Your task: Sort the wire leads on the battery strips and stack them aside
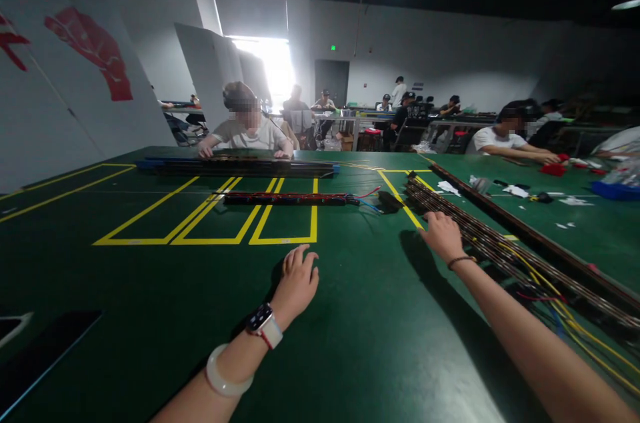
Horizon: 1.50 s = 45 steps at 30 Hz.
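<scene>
My left hand (299, 280) rests on the green tabletop with its fingers apart and slightly bent, holding nothing. A watch and a pale bangle are on that arm. My right hand (443, 236) reaches to the near side of a bundle of long, thin brownish strips (480, 226), fingers stretched; whether they touch it I cannot tell. Beyond my left hand, a slim dark bar with red and blue wires (290, 198) lies across the yellow tape outlines (210, 242). Its loose wire ends point right, towards the bundle.
A long dark stack (240, 168) lies along the far edge, with a person's hands on it. Another dark strip (530, 230) runs behind the bundle. Yellow cables (545, 283) trail at right. White scraps (515, 191) and a blue tray (615, 191) sit farther right.
</scene>
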Tool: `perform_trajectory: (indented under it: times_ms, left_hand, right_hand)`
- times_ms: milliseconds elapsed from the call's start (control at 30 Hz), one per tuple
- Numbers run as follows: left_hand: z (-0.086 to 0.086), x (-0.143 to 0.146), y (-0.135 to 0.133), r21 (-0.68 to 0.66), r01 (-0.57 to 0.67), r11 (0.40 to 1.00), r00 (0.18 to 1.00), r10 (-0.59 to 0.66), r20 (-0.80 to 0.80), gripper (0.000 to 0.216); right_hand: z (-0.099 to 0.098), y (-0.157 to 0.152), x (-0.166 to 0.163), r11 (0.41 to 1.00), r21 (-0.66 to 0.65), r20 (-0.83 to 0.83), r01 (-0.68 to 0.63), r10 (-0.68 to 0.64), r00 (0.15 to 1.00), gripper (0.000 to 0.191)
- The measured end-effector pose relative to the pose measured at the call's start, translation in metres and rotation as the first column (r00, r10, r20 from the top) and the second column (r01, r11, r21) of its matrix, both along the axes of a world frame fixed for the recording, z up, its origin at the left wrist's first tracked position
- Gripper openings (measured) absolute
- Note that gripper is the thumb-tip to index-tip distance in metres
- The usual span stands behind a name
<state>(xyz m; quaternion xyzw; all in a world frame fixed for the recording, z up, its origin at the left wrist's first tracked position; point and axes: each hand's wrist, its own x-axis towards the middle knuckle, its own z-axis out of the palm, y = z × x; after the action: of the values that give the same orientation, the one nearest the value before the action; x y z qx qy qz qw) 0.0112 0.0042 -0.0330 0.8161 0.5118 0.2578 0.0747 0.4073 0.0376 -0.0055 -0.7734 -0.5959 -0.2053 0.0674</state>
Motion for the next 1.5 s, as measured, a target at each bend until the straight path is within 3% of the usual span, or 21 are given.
perform_trajectory:
  times_ms: [133,233,533,700,1000,1333,1500]
  left_hand:
    - [0.002,0.001,-0.002,0.03,0.023,0.999,1.0,-0.023,-0.014,0.025]
    - [0.006,0.001,-0.005,0.008,0.029,1.0,0.999,-0.028,-0.03,0.024]
    - [0.007,0.004,-0.009,0.032,0.027,0.999,0.998,-0.025,-0.049,0.022]
    - [0.007,0.003,-0.008,0.031,0.028,0.999,0.998,-0.026,-0.06,0.022]
    - [0.008,0.005,-0.011,0.012,0.042,0.999,0.997,-0.041,-0.064,0.02]
    - [0.009,0.006,-0.011,0.015,0.057,0.998,0.998,-0.057,-0.021,0.021]
    - [0.005,0.007,-0.009,-0.024,0.063,0.998,0.998,-0.063,0.002,0.02]
  right_hand:
    - [-0.01,-0.045,0.057,0.956,-0.005,0.064,0.295,-0.294,0.954,0.046]
    - [-0.019,-0.062,0.076,0.934,-0.011,0.066,0.357,-0.355,0.932,0.045]
    - [-0.029,-0.059,0.081,0.922,0.131,-0.039,0.364,-0.362,0.931,0.044]
    - [-0.031,-0.062,0.085,0.91,0.113,-0.027,0.398,-0.398,0.917,0.043]
    - [-0.034,-0.069,0.092,0.925,0.15,-0.112,0.35,-0.336,0.935,0.041]
    - [-0.026,-0.084,0.096,0.964,0.02,-0.187,0.265,-0.257,0.948,0.044]
    - [-0.027,-0.085,0.098,0.959,-0.038,-0.264,0.282,-0.282,0.922,0.05]
